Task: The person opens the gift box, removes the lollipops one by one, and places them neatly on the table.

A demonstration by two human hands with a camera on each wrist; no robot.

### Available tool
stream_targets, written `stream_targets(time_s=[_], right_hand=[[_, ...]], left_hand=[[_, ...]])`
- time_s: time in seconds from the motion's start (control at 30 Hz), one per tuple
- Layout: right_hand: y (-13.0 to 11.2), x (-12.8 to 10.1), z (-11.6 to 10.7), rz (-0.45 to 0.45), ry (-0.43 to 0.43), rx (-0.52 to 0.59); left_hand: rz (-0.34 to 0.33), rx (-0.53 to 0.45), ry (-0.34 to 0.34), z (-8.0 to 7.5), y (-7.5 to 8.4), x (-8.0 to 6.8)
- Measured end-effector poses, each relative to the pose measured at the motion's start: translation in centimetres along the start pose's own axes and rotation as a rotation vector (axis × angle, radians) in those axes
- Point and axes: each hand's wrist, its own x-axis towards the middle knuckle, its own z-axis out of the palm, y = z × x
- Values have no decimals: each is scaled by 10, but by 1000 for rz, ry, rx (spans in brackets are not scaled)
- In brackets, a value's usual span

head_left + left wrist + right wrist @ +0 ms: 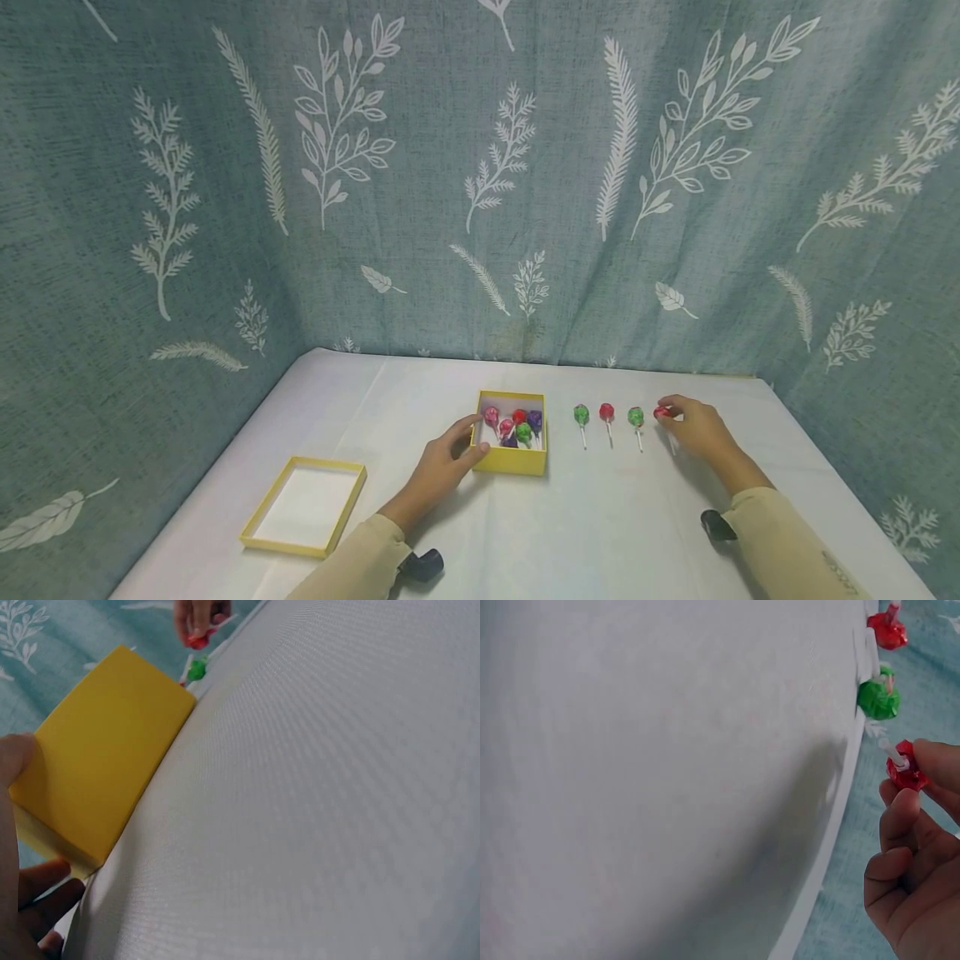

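Observation:
A small yellow box [517,462] sits mid-table with several wrapped lollipops [517,427] inside, red, pink, green and purple. My left hand [474,437] grips its near left corner, thumb on the front wall, fingers over the rim. In the left wrist view the box wall [97,757] fills the left side beside my thumb [15,761]. My right hand [670,412] pinches a red lollipop [662,412] [906,772] just above the table, at the right end of a row: green lollipop [581,413], red lollipop [607,411], green lollipop [636,416].
The box's yellow lid [258,533] lies upturned at the table's front left. A white cloth [600,533] covers the table. Leaf-patterned teal curtains [480,167] close it in behind and on both sides.

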Motion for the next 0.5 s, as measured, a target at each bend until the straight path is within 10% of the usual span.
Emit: stream_targets(time_s=[0.5], right_hand=[[13, 15, 7, 35, -67, -29]], left_hand=[[-18, -9, -9, -1, 3, 0]])
